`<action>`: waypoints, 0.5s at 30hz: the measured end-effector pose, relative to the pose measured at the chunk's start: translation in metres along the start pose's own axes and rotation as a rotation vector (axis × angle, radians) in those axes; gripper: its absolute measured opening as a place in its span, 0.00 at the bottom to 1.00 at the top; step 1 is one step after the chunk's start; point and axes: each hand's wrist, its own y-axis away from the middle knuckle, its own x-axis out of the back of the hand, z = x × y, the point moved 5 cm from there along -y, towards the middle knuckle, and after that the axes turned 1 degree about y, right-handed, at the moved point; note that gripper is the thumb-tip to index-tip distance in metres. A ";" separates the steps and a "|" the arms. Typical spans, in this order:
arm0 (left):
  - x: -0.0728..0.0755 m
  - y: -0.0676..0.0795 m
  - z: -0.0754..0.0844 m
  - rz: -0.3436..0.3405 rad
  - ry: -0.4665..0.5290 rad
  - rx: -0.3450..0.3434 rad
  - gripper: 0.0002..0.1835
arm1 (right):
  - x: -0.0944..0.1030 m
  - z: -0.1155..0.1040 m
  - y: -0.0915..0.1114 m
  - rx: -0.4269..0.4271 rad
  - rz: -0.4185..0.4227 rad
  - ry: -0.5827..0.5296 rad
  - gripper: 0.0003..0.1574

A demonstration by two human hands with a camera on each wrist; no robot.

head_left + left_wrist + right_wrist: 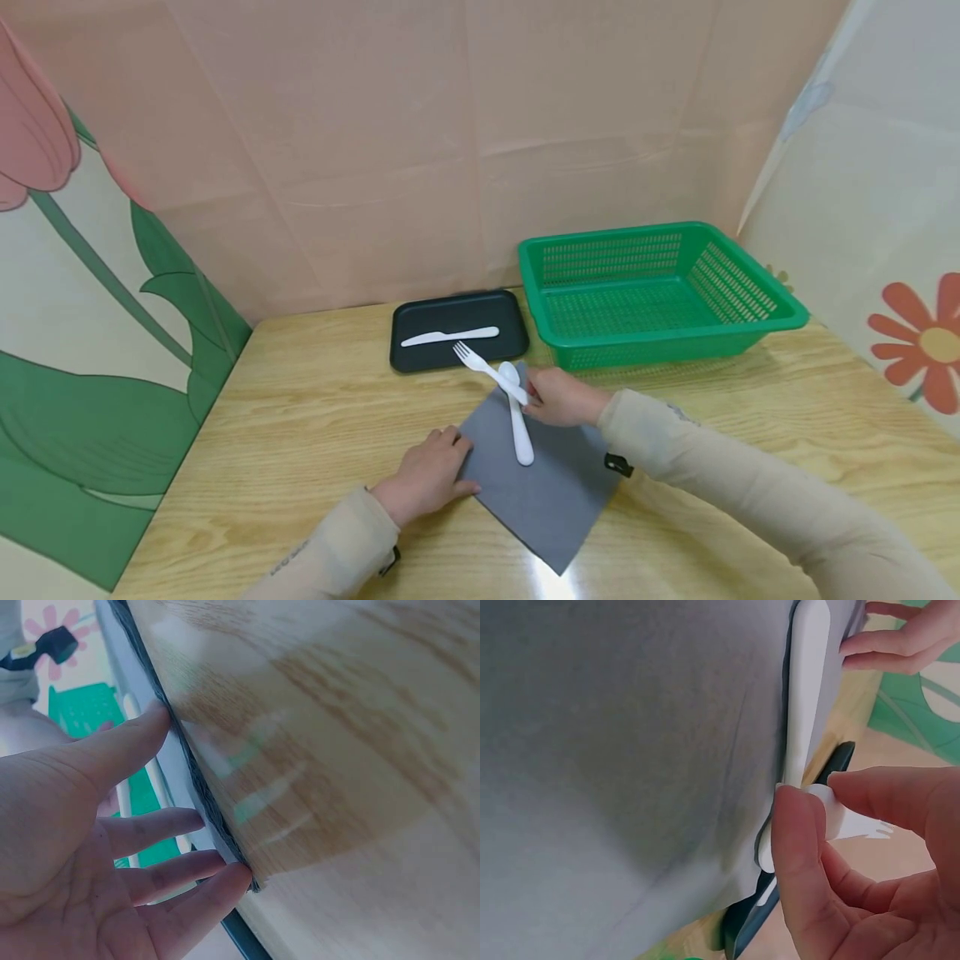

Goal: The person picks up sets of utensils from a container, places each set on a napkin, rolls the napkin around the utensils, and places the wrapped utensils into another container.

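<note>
A folded grey napkin (558, 500) lies cornerwise on the table. On it rests a white spoon (520, 429), its bowl toward the tray. My right hand (561, 397) pinches the handle end of a white fork (480, 364) between thumb and fingers, as the right wrist view also shows. The fork crosses above the spoon's bowl, tines pointing to the tray. My left hand (427, 473) touches the napkin's left edge with thumb and fingertips spread, seen closely in the left wrist view. A white knife (450, 336) lies on the black tray (420, 360).
A green plastic basket (675, 337) stands at the back right, beside the tray. Behind the wooden table (315, 400) hangs a pink backdrop (360, 167), with flower-printed sheets at both sides.
</note>
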 end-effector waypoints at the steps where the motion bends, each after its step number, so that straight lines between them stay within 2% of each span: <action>1: 0.000 0.000 0.000 0.000 -0.001 0.000 0.30 | 0.000 0.000 0.000 0.005 0.004 0.001 0.10; 15: -0.002 -0.001 -0.001 0.013 0.000 -0.008 0.30 | -0.006 0.005 0.004 -0.050 -0.055 -0.053 0.10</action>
